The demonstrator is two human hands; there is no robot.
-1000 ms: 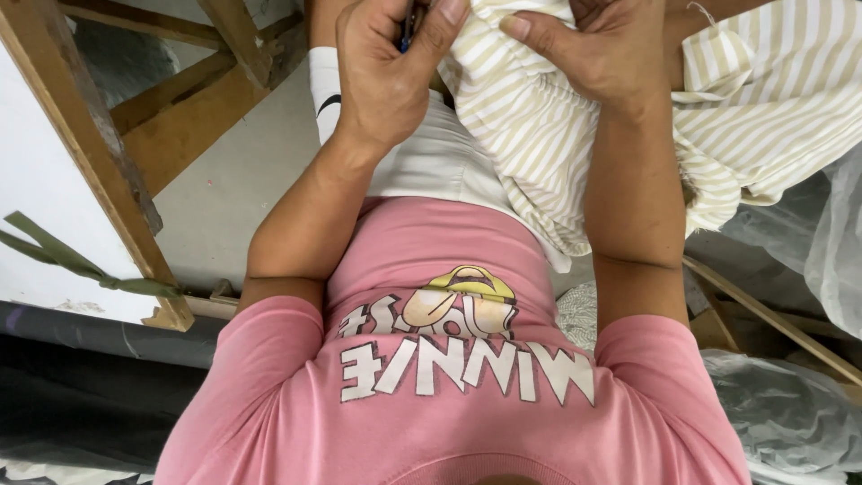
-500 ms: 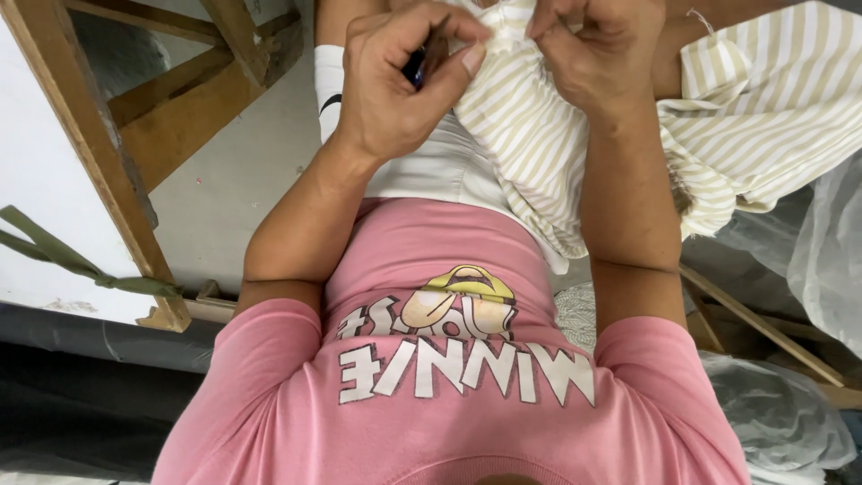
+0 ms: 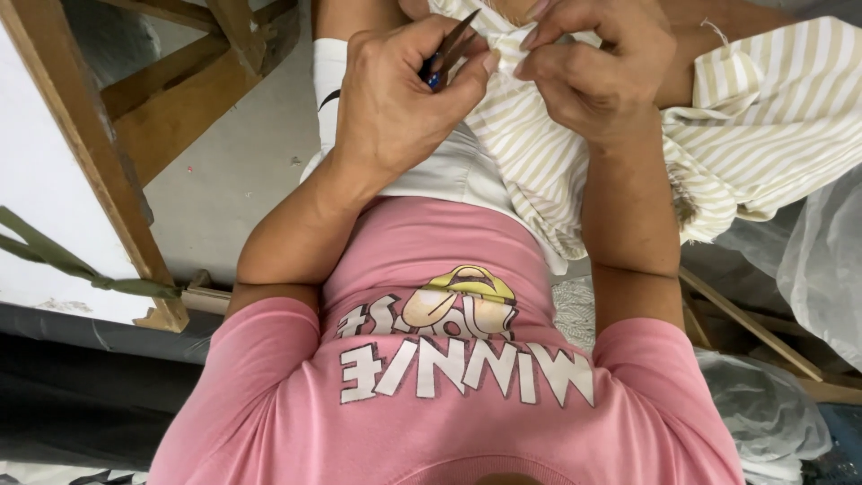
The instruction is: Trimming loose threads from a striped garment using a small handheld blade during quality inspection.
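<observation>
- Striped cloth (image 3: pixel 575 171), cream and beige, lies over my lap and spills off to my right, where its frayed edge hangs down.
- I have my left hand (image 3: pixel 395 99) curled shut around a small pair of thread snips (image 3: pixel 449 49); the dark blades stick up past my thumb and forefinger, with a bit of blue handle showing between the fingers.
- I see the blade tips right at the gathered fold of the cloth, though I cannot tell whether they touch it.
- I have my right hand (image 3: pixel 597 67) closed too, pinching a bunched fold of the striped cloth between thumb and fingertips, just beside the snips.
- Both hands sit close together at the top of the view, knuckles nearly meeting.
- Below them I see my pink shirt (image 3: pixel 449 377) with a cartoon print, and white shorts (image 3: pixel 449 171) under the cloth.
- To my left stands a wooden frame (image 3: pixel 99 171) on a grey concrete floor (image 3: pixel 233 180), with an olive strap (image 3: pixel 63 260) tied across a white panel.
- To my right, clear plastic sheeting (image 3: pixel 826 260) lies bunched near a thin wooden slat (image 3: pixel 745 323).
</observation>
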